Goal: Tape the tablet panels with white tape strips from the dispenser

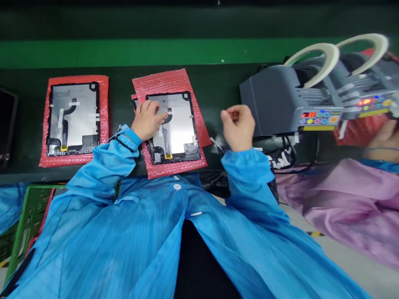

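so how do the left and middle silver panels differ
The middle panel has the left hand over its left edge; the left panel has no hand over it. The middle panel's red wrap splays askew, while the left panel's wrap lies nearly square. Both have silver faces and dark frames.

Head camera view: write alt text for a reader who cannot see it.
Left hand over the left edge of a flat electronic panel on red bubble wrap; curled right hand beside two grey machines. A similar panel lies further left.
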Motion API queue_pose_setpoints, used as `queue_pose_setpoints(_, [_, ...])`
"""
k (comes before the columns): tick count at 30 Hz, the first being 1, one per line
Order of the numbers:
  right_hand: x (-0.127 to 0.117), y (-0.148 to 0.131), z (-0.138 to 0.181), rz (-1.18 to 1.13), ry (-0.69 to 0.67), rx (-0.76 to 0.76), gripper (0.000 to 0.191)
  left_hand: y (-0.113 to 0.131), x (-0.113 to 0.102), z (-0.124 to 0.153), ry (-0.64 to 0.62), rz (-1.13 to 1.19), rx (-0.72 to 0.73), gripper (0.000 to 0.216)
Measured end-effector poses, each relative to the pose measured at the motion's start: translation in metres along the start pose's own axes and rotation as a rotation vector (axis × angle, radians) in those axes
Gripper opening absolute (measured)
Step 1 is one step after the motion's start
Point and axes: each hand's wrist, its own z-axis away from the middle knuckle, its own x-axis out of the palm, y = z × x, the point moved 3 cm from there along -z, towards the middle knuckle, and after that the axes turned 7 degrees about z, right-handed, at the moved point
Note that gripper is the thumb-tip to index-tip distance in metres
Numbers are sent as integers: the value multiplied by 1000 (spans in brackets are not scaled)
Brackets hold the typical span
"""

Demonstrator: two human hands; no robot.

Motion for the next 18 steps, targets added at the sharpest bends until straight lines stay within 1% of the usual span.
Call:
queue_pose_setpoints(2, [-32, 31, 18, -196, 104, 134, 33, 16, -4, -7, -17, 10, 86, 36])
queue_pose_setpoints(4, [-57, 58, 35, -339, 248, 285, 37, 42, -1, -17, -61, 31, 232, 40])
queue_pose_setpoints(6, [-73, 78, 41, -442, 360, 423, 42, 73, 12, -28, -141, 51, 378, 40])
queue_pose_setpoints(7, [-78, 85, 40, -482, 392, 478, 43, 87, 21, -34, -184, 55, 433, 40])
queue_pose_setpoints(9, [-83, 94, 30, -537, 409, 558, 43, 108, 41, -45, -255, 52, 489, 39])
queue_pose_setpoints(11, [-88, 99, 19, -549, 416, 584, 38, 117, 59, -53, -300, 39, 499, 34])
queue_pose_setpoints(13, [-92, 102, 13, -523, 453, 550, 32, 116, 68, -56, -318, 23, 495, 25])
queue_pose_setpoints(15, [-99, 105, 15, -489, 524, 462, 28, 111, 68, -54, -328, 8, 491, 20])
queue_pose_setpoints(17, [-104, 108, 22, -485, 585, 384, 27, 107, 64, -49, -340, -10, 486, 22])
queue_pose_setpoints(18, [-106, 111, 25, -497, 596, 369, 27, 107, 61, -47, -348, -19, 485, 23])
